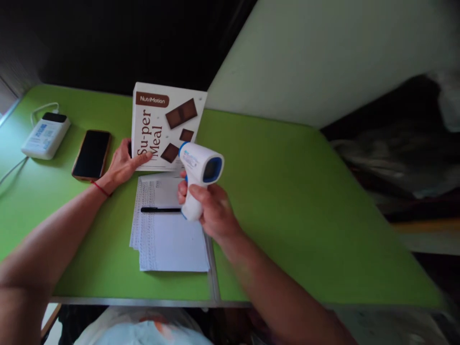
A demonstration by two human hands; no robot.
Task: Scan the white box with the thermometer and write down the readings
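With thumb on its front and fingers behind its edge, my left hand (124, 163) grips a white "NutriMotion Su-per Meal" box (179, 136), which stands upright at the table's back. My right hand (212, 208) is wrapped round the handle of a white and blue infrared thermometer (196, 172). The thermometer's dark screen faces me, and its front end points at the lower right of the box. Beneath my right hand, stacked written papers (174, 244) lie on the table, and a black pen (160, 210) rests across them, partly hidden behind the thermometer.
Left of my left hand lies a dark phone (91, 154). Further left sits a white power bank (46, 136) with a cable. The green table (287, 215) has a metal seam near the papers. A pale wall (305, 62) borders its back right; blurred items (402, 158) fill the far right.
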